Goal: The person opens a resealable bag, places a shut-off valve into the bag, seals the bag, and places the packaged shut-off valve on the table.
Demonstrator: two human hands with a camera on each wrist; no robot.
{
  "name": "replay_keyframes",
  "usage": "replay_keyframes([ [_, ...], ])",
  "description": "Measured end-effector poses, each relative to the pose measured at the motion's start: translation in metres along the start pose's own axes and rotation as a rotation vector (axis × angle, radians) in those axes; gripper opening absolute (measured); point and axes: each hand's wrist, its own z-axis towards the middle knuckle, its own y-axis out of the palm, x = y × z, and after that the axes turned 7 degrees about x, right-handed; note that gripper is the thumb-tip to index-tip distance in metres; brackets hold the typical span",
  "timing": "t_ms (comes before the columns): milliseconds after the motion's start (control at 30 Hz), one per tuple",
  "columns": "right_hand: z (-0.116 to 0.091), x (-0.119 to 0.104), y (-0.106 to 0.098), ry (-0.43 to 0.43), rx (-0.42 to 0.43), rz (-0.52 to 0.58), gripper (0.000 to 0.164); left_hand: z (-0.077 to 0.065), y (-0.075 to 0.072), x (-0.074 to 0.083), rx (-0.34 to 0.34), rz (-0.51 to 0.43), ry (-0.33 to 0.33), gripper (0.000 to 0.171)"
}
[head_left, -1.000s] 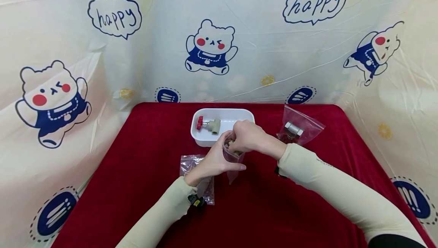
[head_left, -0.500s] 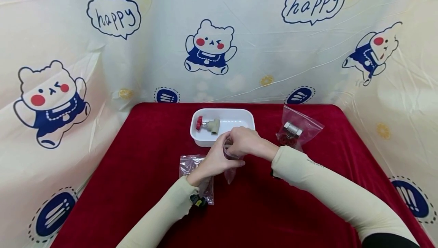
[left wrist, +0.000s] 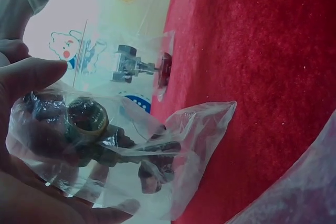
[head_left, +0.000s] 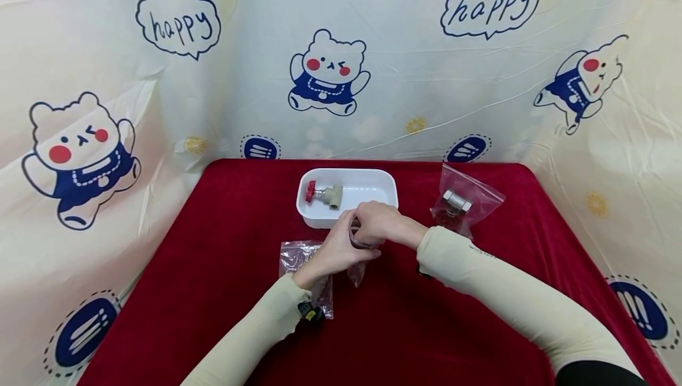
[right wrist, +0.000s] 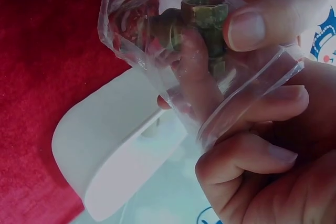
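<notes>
My left hand [head_left: 337, 250] grips a clear plastic bag [head_left: 356, 273] in front of the tray. Inside the bag is a brass valve [right wrist: 205, 17], its threaded round opening [left wrist: 86, 116] facing the left wrist camera. A red handwheel [right wrist: 134, 24] shows through the film in the right wrist view. My right hand [head_left: 377, 221] reaches into the mouth of the bag, thumb and a finger pinching the brass body, the other fingers curled by the bag's edge. In the head view both hands hide the valve.
Behind the hands stands a white tray [head_left: 346, 220] holding a grey-green valve [head_left: 333, 196] with a red handwheel. Right of it, a silver valve [head_left: 456, 202] lies in a zip bag [head_left: 482, 196]. A flat plastic bag [head_left: 295, 253] lies under the left forearm on the red cloth [head_left: 224, 256].
My right hand has moved down and slightly left, deeper into the bag's mouth, and the brass part seen there earlier is now covered. The left hand has barely moved.
</notes>
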Motion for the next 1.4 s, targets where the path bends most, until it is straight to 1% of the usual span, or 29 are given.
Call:
replay_keyframes([
  [100, 0.008, 0.003, 0.005, 0.006, -0.02, 0.004, 0.009, 0.0, 0.0, 0.0, 0.004, 0.003, -0.002, 0.087],
  [167, 0.01, 0.004, 0.009, -0.011, -0.008, -0.007, 0.006, 0.0, 0.0, 0.0, 0.0, 0.003, -0.006, 0.086],
  [267, 0.04, 0.026, 0.042, -0.006, -0.032, -0.017, 0.007, 0.0, 0.0, -0.001, -0.006, -0.003, -0.009, 0.084],
  [300, 0.046, 0.031, 0.05, -0.009, -0.036, -0.02, 0.007, 0.0, 0.0, -0.002, -0.009, -0.003, -0.012, 0.084],
  [333, 0.051, 0.036, 0.057, -0.022, -0.027, -0.024, 0.007, 0.0, 0.0, -0.002, -0.009, 0.0, -0.014, 0.084],
  [400, 0.06, 0.04, 0.064, 0.002, -0.063, -0.01, 0.006, 0.0, 0.0, -0.003, -0.004, 0.005, -0.014, 0.085],
  [467, 0.048, 0.029, 0.05, 0.011, -0.059, -0.008, 0.006, 0.001, 0.0, -0.003, -0.002, 0.0, -0.015, 0.085],
  [500, 0.04, 0.022, 0.04, 0.017, -0.061, -0.001, 0.006, 0.001, 0.0, -0.003, 0.0, -0.001, -0.015, 0.085],
  [533, 0.034, 0.017, 0.034, 0.019, -0.044, -0.003, 0.006, 0.002, -0.001, -0.003, 0.002, -0.001, -0.014, 0.085],
  [567, 0.026, 0.01, 0.024, 0.03, -0.045, -0.002, 0.007, 0.002, -0.001, -0.003, 0.001, -0.007, -0.016, 0.085],
  [667, 0.012, 0.003, 0.014, 0.019, -0.006, -0.008, 0.008, 0.003, -0.001, -0.003, -0.003, -0.017, -0.02, 0.084],
  [800, 0.001, 0.002, 0.007, -0.01, 0.01, 0.003, 0.01, 0.002, -0.001, -0.005, -0.013, -0.038, -0.04, 0.084],
  [867, -0.003, 0.002, 0.001, -0.022, 0.013, 0.021, 0.02, 0.002, -0.001, -0.005, -0.023, -0.065, -0.059, 0.083],
  [933, -0.01, 0.003, -0.005, -0.043, 0.036, 0.043, 0.03, 0.002, -0.002, -0.005, -0.032, -0.1, -0.075, 0.082],
  [1000, -0.019, 0.004, -0.012, -0.062, 0.061, 0.073, 0.037, 0.003, -0.004, -0.004, -0.049, -0.135, -0.092, 0.079],
  [1033, -0.023, 0.005, -0.015, -0.071, 0.077, 0.092, 0.038, 0.003, -0.005, -0.004, -0.06, -0.154, -0.101, 0.077],
  [1100, -0.032, 0.009, -0.019, -0.09, 0.102, 0.137, 0.034, 0.003, -0.009, -0.003, -0.086, -0.186, -0.118, 0.075],
  [1167, -0.041, 0.012, -0.022, -0.1, 0.084, 0.208, 0.029, 0.003, -0.012, -0.003, -0.116, -0.206, -0.125, 0.075],
  [1233, -0.05, 0.017, -0.023, -0.098, 0.039, 0.295, 0.028, 0.003, -0.015, -0.002, -0.154, -0.22, -0.122, 0.077],
  [1333, -0.063, 0.022, -0.022, -0.084, -0.038, 0.425, 0.032, 0.004, -0.019, -0.001, -0.218, -0.222, -0.115, 0.077],
  [1400, -0.069, 0.024, -0.019, -0.087, -0.059, 0.469, 0.033, 0.005, -0.021, -0.001, -0.247, -0.243, -0.123, 0.071],
])
